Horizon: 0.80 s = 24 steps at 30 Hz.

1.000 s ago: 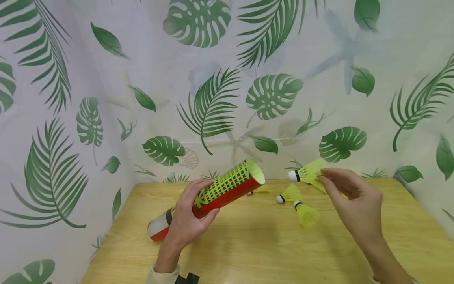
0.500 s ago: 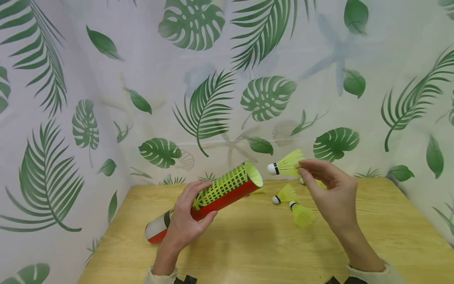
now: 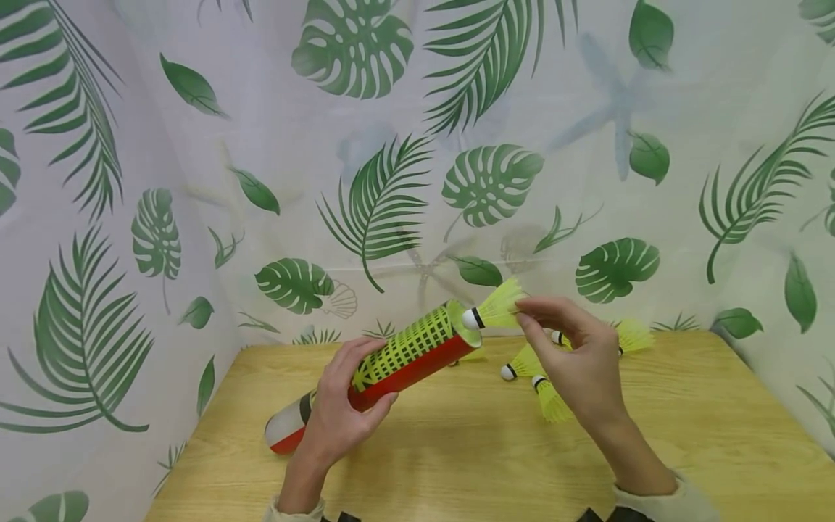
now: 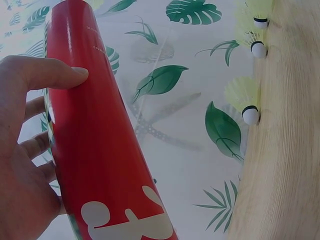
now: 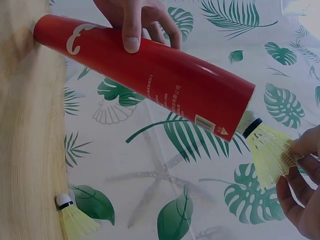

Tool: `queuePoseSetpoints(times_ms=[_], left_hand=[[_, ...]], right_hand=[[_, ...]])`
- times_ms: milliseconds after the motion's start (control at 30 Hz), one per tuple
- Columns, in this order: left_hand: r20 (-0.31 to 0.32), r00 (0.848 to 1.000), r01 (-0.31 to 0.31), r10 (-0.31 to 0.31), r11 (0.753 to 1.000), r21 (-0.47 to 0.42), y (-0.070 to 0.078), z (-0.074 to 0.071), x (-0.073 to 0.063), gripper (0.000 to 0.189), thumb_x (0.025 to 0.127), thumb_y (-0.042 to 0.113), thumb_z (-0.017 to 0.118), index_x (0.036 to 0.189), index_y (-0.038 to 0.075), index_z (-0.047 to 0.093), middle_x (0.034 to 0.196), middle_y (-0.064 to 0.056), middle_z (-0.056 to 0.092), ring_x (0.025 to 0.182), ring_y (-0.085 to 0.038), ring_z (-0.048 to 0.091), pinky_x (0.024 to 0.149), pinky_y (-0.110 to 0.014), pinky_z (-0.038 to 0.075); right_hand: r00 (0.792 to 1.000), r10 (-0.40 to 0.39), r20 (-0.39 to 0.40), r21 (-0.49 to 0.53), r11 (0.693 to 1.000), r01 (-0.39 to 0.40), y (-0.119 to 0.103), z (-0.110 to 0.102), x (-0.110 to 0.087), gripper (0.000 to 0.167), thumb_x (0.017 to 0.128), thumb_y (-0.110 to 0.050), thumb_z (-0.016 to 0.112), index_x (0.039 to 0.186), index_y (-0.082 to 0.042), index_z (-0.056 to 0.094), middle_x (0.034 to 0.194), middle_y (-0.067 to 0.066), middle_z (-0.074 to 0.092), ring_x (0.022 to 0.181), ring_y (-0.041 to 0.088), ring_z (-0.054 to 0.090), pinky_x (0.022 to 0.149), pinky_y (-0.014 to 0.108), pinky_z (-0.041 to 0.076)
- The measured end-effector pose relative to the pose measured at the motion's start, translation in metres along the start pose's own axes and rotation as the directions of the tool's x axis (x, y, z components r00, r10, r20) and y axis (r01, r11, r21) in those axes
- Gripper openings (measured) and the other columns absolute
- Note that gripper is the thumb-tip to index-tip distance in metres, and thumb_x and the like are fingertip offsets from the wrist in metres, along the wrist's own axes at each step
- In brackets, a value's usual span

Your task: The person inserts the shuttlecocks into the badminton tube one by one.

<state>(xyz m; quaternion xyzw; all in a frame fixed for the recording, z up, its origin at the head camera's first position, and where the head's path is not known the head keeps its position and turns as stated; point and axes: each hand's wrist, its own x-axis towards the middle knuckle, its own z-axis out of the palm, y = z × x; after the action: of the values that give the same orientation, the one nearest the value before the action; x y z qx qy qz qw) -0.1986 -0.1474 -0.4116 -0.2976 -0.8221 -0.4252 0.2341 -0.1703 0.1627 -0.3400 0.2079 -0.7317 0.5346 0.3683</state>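
My left hand (image 3: 342, 413) grips a red and yellow-green shuttlecock tube (image 3: 417, 355) around its middle, tilted with the mouth up to the right. In the right wrist view the tube's lower end meets the wooden table. My right hand (image 3: 580, 355) pinches a yellow shuttlecock (image 3: 497, 308) by its skirt. Its white cork points left, right at the tube's mouth. From the right wrist, the cork (image 5: 248, 121) sits partly behind the tube's rim. The left wrist view shows the thumb (image 4: 75, 76) lying along the red side of the tube.
Several yellow shuttlecocks lie on the wooden table (image 3: 457, 457), among them one (image 3: 551, 399) below the right hand and one (image 3: 633, 337) farther right. Another (image 3: 472, 355) is partly hidden behind the tube. A leaf-patterned cloth (image 3: 391, 109) rises behind the table.
My right hand has carried the shuttlecock leftward from over the loose ones to the tube's mouth. The left hand and the tube have stayed nearly in place.
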Motion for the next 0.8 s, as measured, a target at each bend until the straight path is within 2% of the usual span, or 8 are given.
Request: queuePoseSetpoints(times_ms=[333, 600, 800], left_hand=[[-0.001, 1.000, -0.004, 0.003, 1.000, -0.005, 0.000, -0.001, 0.001, 0.068, 0.080, 0.013, 0.084, 0.142, 0.022, 0.057, 0.140, 0.002, 0.056, 0.121, -0.019, 0.055, 0.094, -0.042, 0.051], [-0.002, 1.000, -0.016, 0.016, 1.000, -0.013, -0.001, 0.000, 0.002, 0.068, 0.080, 0.012, 0.084, 0.142, 0.021, 0.057, 0.140, 0.001, 0.057, 0.121, -0.020, 0.055, 0.093, -0.041, 0.052], [0.006, 1.000, -0.016, 0.016, 1.000, -0.006, -0.001, 0.000, 0.003, 0.068, 0.080, 0.014, 0.084, 0.142, 0.022, 0.057, 0.141, 0.002, 0.056, 0.121, -0.019, 0.055, 0.093, -0.041, 0.052]], right_hand=[[0.999, -0.006, 0.048, -0.012, 1.000, 0.006, 0.000, 0.018, 0.000, 0.026, 0.088, 0.010, 0.073, 0.107, -0.008, 0.078, 0.102, 0.001, 0.076, 0.092, 0.014, 0.071, 0.083, 0.019, 0.054], [0.995, -0.003, 0.097, -0.025, 1.000, 0.006, -0.001, 0.025, -0.002, 0.025, 0.088, 0.008, 0.074, 0.106, -0.008, 0.078, 0.103, 0.000, 0.076, 0.093, 0.018, 0.072, 0.085, 0.020, 0.054], [0.990, -0.018, 0.138, -0.010, 1.000, 0.019, 0.000, 0.029, -0.001, 0.025, 0.088, 0.010, 0.073, 0.105, -0.007, 0.078, 0.103, 0.001, 0.077, 0.093, 0.014, 0.073, 0.083, 0.020, 0.055]])
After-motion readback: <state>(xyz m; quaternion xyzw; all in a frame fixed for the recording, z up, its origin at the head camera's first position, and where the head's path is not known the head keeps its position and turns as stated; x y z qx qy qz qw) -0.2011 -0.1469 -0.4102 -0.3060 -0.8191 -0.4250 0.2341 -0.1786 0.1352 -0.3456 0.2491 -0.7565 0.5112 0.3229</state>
